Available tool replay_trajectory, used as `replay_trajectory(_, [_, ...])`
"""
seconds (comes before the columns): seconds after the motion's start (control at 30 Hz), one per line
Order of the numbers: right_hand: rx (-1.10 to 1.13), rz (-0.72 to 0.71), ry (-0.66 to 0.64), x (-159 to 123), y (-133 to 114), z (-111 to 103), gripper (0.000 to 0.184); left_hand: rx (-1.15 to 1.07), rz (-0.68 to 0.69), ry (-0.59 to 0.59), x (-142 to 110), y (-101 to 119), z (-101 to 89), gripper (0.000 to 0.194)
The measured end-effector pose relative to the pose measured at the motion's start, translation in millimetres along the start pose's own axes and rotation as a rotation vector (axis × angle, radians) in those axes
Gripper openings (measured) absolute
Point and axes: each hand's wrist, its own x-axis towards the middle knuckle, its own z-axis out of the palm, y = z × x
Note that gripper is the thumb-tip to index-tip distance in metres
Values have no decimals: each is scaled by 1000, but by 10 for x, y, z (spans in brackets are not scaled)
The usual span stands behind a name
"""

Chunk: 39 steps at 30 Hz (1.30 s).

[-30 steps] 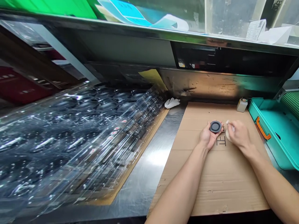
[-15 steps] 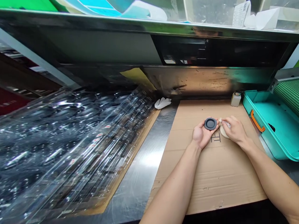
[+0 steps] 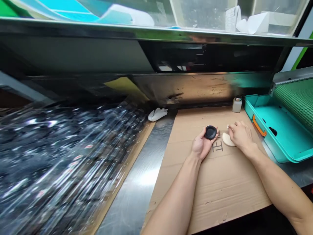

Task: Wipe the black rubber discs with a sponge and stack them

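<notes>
My left hand (image 3: 201, 146) is palm up over the cardboard sheet (image 3: 217, 182), its thumb and fingers closed round the edge of a round black part (image 3: 210, 132) with a raised rim and a sunken middle. Just to its right, my right hand (image 3: 242, 136) pinches a small white wad (image 3: 228, 126) that looks like a wipe or cloth; most of it is hidden by the fingers. Beneath that hand lies a round beige pad (image 3: 227, 140), partly covered by it. A gap separates the white wad from the black part.
To the right stands a teal bin (image 3: 281, 153) with an orange handle and a few dark pieces inside. A small bottle (image 3: 237, 105) stands behind the cardboard. Stacked clear plastic trays (image 3: 73, 156) fill the left. Crumpled white paper (image 3: 157, 114) lies near the back metal panel.
The view has turned slightly to the right. The black part is tilted a little differently in my left hand, and the right hand has lifted slightly, uncovering more of the beige pad.
</notes>
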Motion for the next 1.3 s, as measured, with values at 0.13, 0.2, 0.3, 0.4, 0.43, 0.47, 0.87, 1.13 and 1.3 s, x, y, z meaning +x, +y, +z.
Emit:
replay_trajectory(0.13, [33,-149,-125,-79,-11,-152,30,-27,17,39,15,48,-42,31])
replay_trajectory(0.2, [73,-225,-278,-125,-31,-175,32,-45,18,55,8,67,-46,33])
replay_trajectory(0.3, [121,-191,-306,-122,-16,-92,25,-60,17,61,-13,66,-26,34])
replay_trajectory(0.4, [308,-136,-103,-60,-40,103,29,-58,21,59,-14,11,10,33])
replay_trajectory(0.43, [377,-115,-30,-50,-76,173,32,-57,21,58,-11,-17,24,33])
replay_trajectory(0.47, [426,-98,27,-53,-126,238,34,-54,20,56,-8,-47,35,33])
replay_trajectory(0.87, [216,-156,54,-161,-525,440,36,-32,-51,114,-11,-88,27,39])
replay_trajectory(1.13, [290,15,170,11,-64,421,35,-5,-21,75,-46,-35,53,35])
replay_trajectory(1.3, [397,-8,232,21,57,444,38,-71,-40,46,-67,35,72,48])
